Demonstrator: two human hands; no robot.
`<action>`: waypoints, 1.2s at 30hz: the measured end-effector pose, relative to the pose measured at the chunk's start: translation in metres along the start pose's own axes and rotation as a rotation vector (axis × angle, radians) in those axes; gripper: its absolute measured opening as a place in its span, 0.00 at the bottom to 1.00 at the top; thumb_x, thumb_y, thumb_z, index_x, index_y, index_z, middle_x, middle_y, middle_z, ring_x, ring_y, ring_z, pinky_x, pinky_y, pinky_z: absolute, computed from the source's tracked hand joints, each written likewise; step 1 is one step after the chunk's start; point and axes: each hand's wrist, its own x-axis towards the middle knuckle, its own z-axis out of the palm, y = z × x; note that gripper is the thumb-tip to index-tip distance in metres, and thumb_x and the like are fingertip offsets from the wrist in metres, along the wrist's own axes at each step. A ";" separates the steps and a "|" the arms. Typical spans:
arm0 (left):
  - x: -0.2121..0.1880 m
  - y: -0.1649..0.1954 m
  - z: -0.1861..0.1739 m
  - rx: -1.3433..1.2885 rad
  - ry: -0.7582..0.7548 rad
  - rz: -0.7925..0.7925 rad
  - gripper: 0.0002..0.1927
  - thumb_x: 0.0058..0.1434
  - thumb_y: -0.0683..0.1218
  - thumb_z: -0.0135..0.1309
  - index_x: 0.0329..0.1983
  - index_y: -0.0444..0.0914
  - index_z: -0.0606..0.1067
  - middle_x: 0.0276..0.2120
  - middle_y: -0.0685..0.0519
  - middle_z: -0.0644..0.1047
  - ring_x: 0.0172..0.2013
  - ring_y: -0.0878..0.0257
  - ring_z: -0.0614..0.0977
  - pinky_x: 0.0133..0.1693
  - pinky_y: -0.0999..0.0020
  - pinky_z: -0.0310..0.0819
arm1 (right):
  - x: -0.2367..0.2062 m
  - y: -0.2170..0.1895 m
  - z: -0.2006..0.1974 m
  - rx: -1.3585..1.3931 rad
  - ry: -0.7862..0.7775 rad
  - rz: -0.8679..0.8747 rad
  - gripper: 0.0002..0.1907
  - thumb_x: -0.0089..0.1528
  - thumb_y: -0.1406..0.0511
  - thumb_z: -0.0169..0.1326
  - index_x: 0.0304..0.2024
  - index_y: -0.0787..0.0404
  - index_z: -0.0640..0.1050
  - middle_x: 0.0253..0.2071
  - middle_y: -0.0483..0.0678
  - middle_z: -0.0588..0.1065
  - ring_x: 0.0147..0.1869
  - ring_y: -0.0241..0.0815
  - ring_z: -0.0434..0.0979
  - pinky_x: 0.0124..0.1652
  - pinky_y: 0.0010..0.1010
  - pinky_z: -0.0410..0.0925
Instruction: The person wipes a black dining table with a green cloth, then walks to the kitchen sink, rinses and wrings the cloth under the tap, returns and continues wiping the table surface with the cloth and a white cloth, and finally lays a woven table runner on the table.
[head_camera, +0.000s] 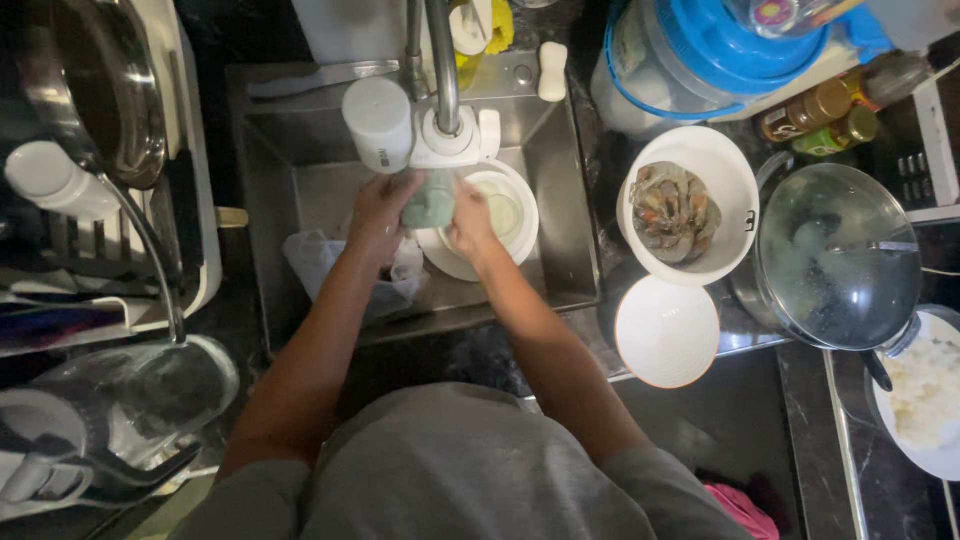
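Over the steel sink (565, 200), my left hand (377, 215) and my right hand (470, 222) hold a pale green cup-like object (430, 200) between them, right under the tap (443, 70) and its white filter head. Below the hands a white bowl (510, 210) sits in the basin. A crumpled clear plastic bag (320, 260) lies in the sink by my left wrist. What the fingers do behind the green object is hidden.
A white bowl of raw shrimp (678, 210) and an upturned white bowl (666, 332) stand right of the sink. A glass-lidded pot (838, 255) and a plate of rice (925, 395) are further right. A dish rack with a steel bowl (100, 90) is at left.
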 end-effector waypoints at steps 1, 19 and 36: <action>0.005 -0.002 -0.002 0.022 0.052 -0.010 0.17 0.67 0.46 0.61 0.52 0.28 0.76 0.44 0.47 0.81 0.42 0.60 0.83 0.44 0.62 0.80 | 0.007 0.002 -0.001 -0.153 0.001 -0.212 0.20 0.74 0.55 0.48 0.53 0.64 0.79 0.42 0.47 0.80 0.40 0.43 0.73 0.37 0.38 0.63; 0.045 -0.028 0.042 -0.499 -0.384 -0.202 0.22 0.68 0.56 0.52 0.53 0.34 0.76 0.41 0.50 0.81 0.39 0.59 0.83 0.42 0.59 0.78 | -0.016 -0.007 0.018 -0.961 0.225 -1.011 0.12 0.50 0.68 0.64 0.35 0.62 0.79 0.35 0.56 0.77 0.40 0.58 0.78 0.42 0.43 0.70; -0.007 0.023 -0.004 0.409 -0.230 -0.109 0.30 0.59 0.54 0.61 0.64 0.43 0.71 0.50 0.52 0.79 0.45 0.63 0.82 0.44 0.64 0.79 | 0.009 -0.011 -0.007 0.363 -0.338 0.140 0.21 0.67 0.52 0.51 0.57 0.56 0.75 0.51 0.47 0.79 0.55 0.46 0.79 0.55 0.42 0.73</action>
